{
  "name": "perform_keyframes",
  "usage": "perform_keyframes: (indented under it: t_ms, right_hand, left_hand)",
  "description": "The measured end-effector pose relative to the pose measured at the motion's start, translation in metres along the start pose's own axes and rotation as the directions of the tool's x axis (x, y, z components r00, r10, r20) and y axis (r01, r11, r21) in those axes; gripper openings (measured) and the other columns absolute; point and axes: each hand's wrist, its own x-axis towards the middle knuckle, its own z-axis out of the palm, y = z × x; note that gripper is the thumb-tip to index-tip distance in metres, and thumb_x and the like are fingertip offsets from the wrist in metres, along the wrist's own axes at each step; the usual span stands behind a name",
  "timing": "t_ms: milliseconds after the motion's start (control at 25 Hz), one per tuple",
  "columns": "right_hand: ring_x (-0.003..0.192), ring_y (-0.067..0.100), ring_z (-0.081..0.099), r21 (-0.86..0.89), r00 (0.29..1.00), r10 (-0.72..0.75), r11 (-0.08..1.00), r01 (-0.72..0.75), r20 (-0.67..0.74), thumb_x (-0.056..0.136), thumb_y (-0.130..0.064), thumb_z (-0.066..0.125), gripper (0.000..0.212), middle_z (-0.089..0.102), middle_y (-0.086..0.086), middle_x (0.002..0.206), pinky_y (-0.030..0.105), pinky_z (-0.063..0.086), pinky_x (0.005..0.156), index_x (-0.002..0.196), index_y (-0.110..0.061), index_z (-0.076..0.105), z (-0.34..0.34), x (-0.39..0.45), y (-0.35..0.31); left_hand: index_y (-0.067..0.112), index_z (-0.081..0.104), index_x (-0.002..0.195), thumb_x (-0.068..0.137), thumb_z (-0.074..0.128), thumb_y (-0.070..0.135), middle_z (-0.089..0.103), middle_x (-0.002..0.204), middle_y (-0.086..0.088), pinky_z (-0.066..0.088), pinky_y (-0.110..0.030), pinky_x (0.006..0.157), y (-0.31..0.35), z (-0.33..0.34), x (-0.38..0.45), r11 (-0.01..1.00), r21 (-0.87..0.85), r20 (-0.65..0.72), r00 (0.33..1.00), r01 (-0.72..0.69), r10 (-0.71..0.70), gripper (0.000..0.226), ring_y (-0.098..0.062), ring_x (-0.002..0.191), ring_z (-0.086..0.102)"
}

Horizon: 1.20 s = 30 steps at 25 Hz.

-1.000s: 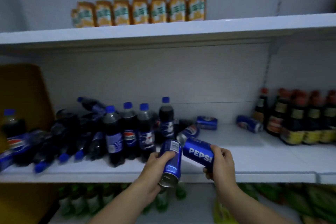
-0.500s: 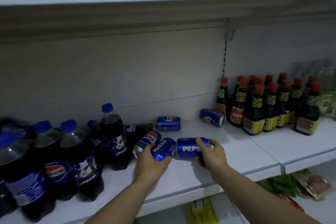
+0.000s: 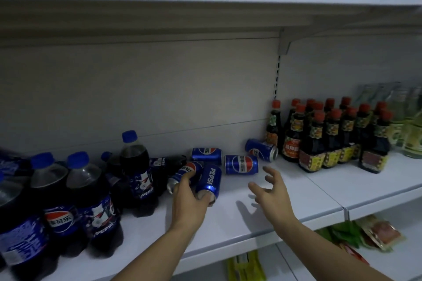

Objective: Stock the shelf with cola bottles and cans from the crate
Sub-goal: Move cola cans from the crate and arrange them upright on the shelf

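Pepsi can (image 3: pixel 209 181) lies on its side on the white shelf (image 3: pixel 239 219), gripped at its near end by the left hand (image 3: pixel 190 198). Right hand (image 3: pixel 272 191) hovers beside it, fingers spread, holding nothing, near another lying can (image 3: pixel 241 164).

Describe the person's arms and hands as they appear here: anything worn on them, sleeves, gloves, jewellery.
Both forearms are bare right down to the bottom edge of the picture; no sleeve shows. The left hand and the right hand wear no gloves, and no watch, bracelet or ring is visible on either wrist or on the fingers. The light is dim, so small marks cannot be made out.
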Motion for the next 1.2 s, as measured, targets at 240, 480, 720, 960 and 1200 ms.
perform_keyframes:
  t_ms: [240, 480, 720, 960, 1200]
  right_hand:
    - [0.091, 0.01, 0.063, -0.078, 0.978, -0.156, 0.983, 0.167, 0.137, 0.093, -0.02, 0.068, 0.036, 0.058, -0.007, 0.117, 0.038, 0.058, 0.08, 0.122, -0.033, 0.051, 0.032, -0.052, -0.044]
    - [0.085, 0.008, 0.063, 0.066, 0.825, -0.368, 0.924, 0.377, 0.429, 0.092, -0.012, 0.067, 0.026, 0.065, -0.007, 0.098, 0.03, 0.056, 0.077, 0.107, -0.03, 0.056, 0.137, -0.143, -0.1]
    - [0.091, 0.008, 0.062, 0.291, 0.441, -0.52, 0.823, 0.488, 0.731, 0.084, -0.005, 0.066, 0.036, 0.064, -0.012, 0.104, 0.025, 0.053, 0.077, 0.107, -0.032, 0.057, 0.265, -0.31, -0.142]
    - [0.135, 0.004, 0.042, 0.484, -0.115, -0.499, 0.719, 0.499, 0.859, 0.088, -0.034, 0.069, 0.064, 0.044, -0.013, 0.149, 0.03, 0.038, 0.111, 0.146, -0.032, 0.041, 0.323, -0.474, -0.162]
    - [0.146, 0.005, 0.024, 0.537, -0.353, -0.405, 0.665, 0.519, 0.844, 0.093, -0.048, 0.064, 0.077, 0.025, -0.016, 0.161, 0.027, 0.025, 0.11, 0.156, -0.036, 0.022, 0.35, -0.545, -0.113]
  left_hand:
    - [0.035, 0.055, 0.114, 0.097, 0.062, 0.013, 0.061, 0.12, 0.009, 0.047, -0.018, 0.082, 0.03, -0.068, -0.046, 0.987, 0.077, -0.034, 0.989, -0.143, 0.146, 0.029, -0.003, 0.105, 0.059]
    - [0.031, 0.061, 0.108, 0.099, 0.06, 0.016, 0.067, 0.1, 0.012, 0.052, -0.016, 0.073, 0.047, -0.19, -0.137, 0.95, 0.17, -0.152, 0.946, -0.262, 0.288, 0.017, 0.001, 0.088, 0.063]
    - [0.026, 0.062, 0.113, 0.099, 0.061, 0.02, 0.068, 0.107, 0.009, 0.054, -0.025, 0.086, 0.03, -0.351, -0.286, 0.949, 0.24, -0.462, 0.835, -0.206, 0.298, 0.016, -0.007, 0.102, 0.064]
    - [0.028, 0.054, 0.138, 0.091, 0.05, 0.05, 0.061, 0.135, 0.012, 0.048, -0.038, 0.105, -0.001, -0.452, -0.463, 0.931, 0.364, -0.727, 0.63, 0.018, 0.272, 0.051, -0.004, 0.128, 0.054]
    - [0.028, 0.033, 0.156, 0.092, 0.04, 0.063, 0.035, 0.159, 0.017, 0.031, -0.033, 0.117, -0.063, -0.459, -0.557, 0.897, 0.332, -0.838, 0.528, 0.292, 0.138, 0.073, 0.002, 0.146, 0.029]
